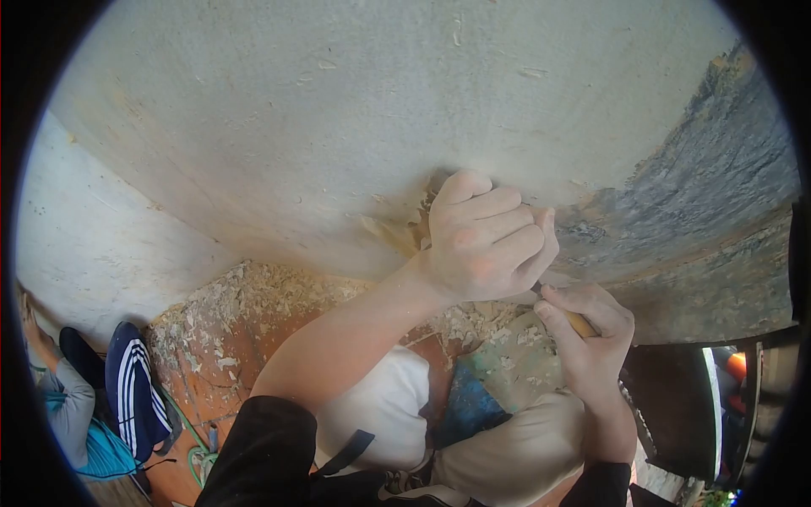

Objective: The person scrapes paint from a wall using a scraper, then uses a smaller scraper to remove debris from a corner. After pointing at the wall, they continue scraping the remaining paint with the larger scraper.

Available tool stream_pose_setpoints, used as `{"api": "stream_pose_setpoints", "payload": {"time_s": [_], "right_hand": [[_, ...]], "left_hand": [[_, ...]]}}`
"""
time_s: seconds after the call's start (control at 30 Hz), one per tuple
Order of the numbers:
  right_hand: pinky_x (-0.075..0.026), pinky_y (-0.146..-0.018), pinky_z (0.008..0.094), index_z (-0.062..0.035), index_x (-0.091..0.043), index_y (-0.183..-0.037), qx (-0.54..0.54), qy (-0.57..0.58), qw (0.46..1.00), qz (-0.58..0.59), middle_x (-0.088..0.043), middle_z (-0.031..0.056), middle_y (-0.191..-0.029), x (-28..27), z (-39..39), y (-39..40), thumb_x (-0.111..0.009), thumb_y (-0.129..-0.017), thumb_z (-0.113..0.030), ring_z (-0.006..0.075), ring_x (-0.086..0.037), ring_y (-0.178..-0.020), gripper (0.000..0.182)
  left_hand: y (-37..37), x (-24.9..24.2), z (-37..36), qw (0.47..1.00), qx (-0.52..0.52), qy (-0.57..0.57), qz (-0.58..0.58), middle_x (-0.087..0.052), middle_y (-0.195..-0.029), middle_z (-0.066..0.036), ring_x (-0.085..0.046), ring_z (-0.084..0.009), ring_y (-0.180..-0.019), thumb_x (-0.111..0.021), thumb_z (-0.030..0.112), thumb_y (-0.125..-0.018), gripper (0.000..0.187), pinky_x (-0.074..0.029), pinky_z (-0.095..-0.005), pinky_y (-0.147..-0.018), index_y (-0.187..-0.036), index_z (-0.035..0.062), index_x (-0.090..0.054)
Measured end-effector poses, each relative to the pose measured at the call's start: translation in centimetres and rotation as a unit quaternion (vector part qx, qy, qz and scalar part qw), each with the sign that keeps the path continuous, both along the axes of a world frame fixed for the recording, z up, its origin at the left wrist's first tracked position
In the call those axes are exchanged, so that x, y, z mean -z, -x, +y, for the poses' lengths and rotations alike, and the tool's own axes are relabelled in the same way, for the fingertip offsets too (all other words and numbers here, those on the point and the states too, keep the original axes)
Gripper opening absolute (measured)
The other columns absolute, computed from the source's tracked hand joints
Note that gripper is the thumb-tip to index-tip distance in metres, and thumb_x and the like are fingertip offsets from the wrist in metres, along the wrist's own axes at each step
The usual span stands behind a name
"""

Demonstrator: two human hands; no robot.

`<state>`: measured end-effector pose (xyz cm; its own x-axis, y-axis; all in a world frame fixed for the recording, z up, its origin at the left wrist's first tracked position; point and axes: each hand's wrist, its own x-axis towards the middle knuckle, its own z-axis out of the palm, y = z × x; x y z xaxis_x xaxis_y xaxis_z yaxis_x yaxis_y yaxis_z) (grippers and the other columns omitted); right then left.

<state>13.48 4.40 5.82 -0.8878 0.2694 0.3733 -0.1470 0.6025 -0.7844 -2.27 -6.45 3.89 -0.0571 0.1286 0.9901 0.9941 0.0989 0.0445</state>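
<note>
My left hand (486,237) is closed in a dusty fist against the pale grey surface (338,127), its knuckles up; what lies inside the fingers is hidden. Just below and to the right, my right hand (596,329) wraps round a hand tool with a yellowish wooden handle (581,324). A thin dark shank runs from that handle up towards the left fist, where its working end is out of sight. Beside the left wrist, a rough brown patch (420,221) shows in the surface.
Pale flakes and chips litter the reddish tiled floor (232,338). A dark, rough area (718,152) covers the surface's right side. A blue and green sheet (486,384) lies between my knees. At far left sits another person (84,406), near a green hose (198,456).
</note>
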Motion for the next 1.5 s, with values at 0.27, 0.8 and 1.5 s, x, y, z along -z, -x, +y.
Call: {"api": "stream_pose_setpoints", "payload": {"time_s": [0.27, 0.8, 1.5], "right_hand": [[-0.048, -0.062, 0.0253, 0.0009, -0.073, -0.093, 0.047, -0.018, 0.998, -0.028, -0.068, 0.0117, -0.080, 0.3, 1.7, -3.3, -0.076, -0.075, 0.001, 0.0160, -0.063, -0.068, 0.018], [-0.048, -0.060, 0.0255, 0.0005, -0.072, -0.089, 0.020, -0.046, 0.999, -0.003, -0.067, 0.0117, -0.081, 1.5, 3.6, -3.5, -0.078, -0.073, -0.001, 0.0162, -0.063, -0.068, 0.017], [-0.048, -0.059, 0.0264, 0.0003, -0.071, -0.088, 0.007, -0.041, 0.999, -0.019, -0.068, 0.0114, -0.080, 2.2, 3.8, -2.4, -0.080, -0.072, -0.002, 0.0161, -0.063, -0.068, 0.018]], "left_hand": [[-1.9, 0.6, 2.9, 0.997, 0.070, -0.017, -0.019, -0.043, -0.047, 0.005, -0.037, -0.0122, -0.044, -0.068, -0.001, -0.069, 0.036, -0.023, -0.0292, -0.053, -0.048, 0.0143, -0.043], [-2.2, 0.9, 3.6, 0.999, 0.040, 0.015, 0.001, -0.042, -0.048, 0.005, -0.039, -0.0106, -0.047, -0.069, 0.001, -0.068, 0.035, -0.025, -0.0285, -0.055, -0.050, 0.0160, -0.044], [-1.5, 2.5, 3.5, 0.998, 0.062, -0.031, 0.000, -0.042, -0.050, 0.005, -0.038, -0.0093, -0.047, -0.070, 0.002, -0.068, 0.033, -0.021, -0.0272, -0.051, -0.051, 0.0150, -0.044]]}}
